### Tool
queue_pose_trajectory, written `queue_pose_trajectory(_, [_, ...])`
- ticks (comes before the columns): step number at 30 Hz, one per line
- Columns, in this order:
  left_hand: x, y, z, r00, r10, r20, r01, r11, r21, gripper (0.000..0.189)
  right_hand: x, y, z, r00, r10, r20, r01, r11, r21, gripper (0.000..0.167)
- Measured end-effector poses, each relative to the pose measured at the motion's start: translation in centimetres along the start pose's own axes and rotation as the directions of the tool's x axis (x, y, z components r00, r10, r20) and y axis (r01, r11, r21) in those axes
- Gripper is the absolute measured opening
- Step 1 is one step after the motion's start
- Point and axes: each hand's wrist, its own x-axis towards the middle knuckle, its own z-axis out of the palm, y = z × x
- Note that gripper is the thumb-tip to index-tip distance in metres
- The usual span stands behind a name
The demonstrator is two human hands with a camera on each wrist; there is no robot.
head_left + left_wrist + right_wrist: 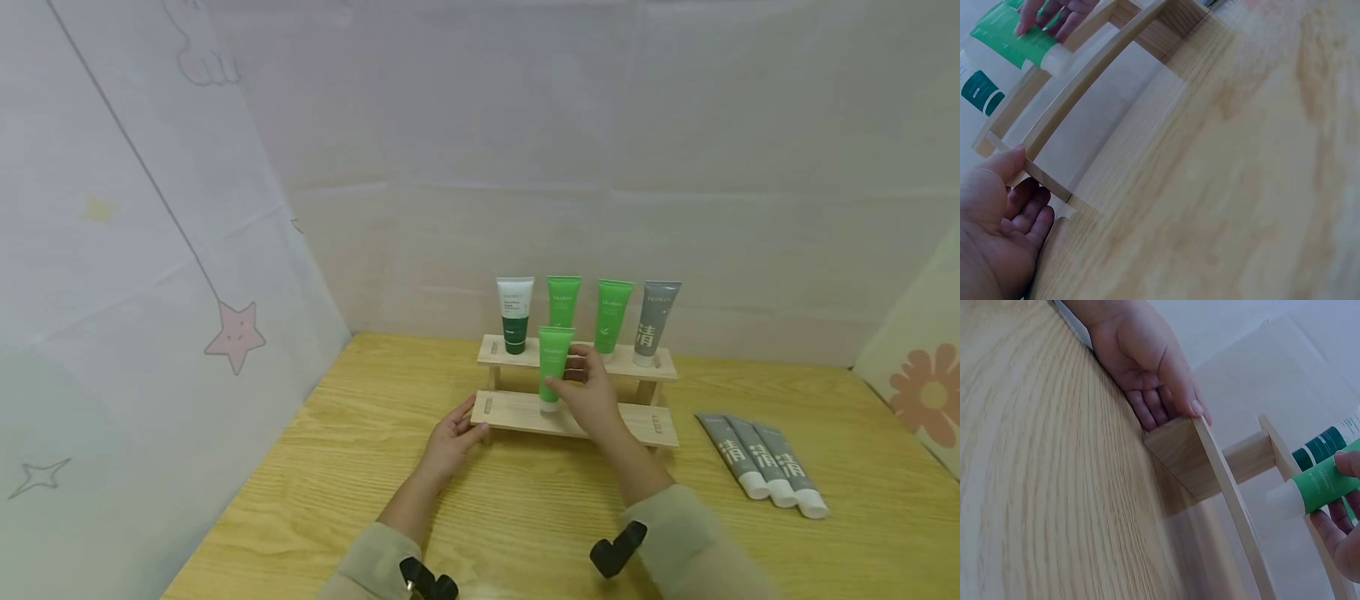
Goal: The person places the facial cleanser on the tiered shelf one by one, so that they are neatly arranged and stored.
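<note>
My right hand pinches a green squeeze tube between thumb and fingers. The tube stands cap down at the lower step of a two-step wooden display rack, left of its middle. In the right wrist view its white cap points toward the lower board. My left hand grips the left end of that lower board, thumb at the board's edge and fingers curled below, as the left wrist view shows. On the upper step stand a white and dark-green tube, two green tubes and a grey tube.
Three grey tubes with white caps lie side by side on the wood-grain table, right of the rack. A pale cloth backdrop hangs behind the table. Printed cloth with a pink star rises along the left side.
</note>
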Motion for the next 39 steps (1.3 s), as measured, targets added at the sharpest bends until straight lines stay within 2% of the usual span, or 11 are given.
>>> queue_pose_trajectory(9, [-0.1,0.1,0.0,1.000,-0.015,0.002,0.015,1.000,0.012,0.067,0.1,0.0,3.1,1.000,-0.026,0.002,0.026,1.000,0.012,0.054])
queue_pose_trajectory(15, [0.0,-0.1,0.0,1.000,-0.015,0.004,0.015,1.000,0.018,0.066,0.2,0.0,4.5,0.999,-0.035,0.008,0.034,0.999,0.018,0.052])
queue_pose_trajectory(26, [0.0,-0.1,0.1,1.000,-0.016,0.006,0.016,0.999,0.033,0.067,0.4,0.2,5.9,1.000,-0.023,0.002,0.023,0.999,0.028,0.052])
queue_pose_trajectory(39, [0.2,0.1,0.0,1.000,-0.005,0.012,0.005,1.000,0.017,0.065,0.2,0.4,6.3,0.998,-0.061,0.017,0.061,0.998,-0.003,0.047])
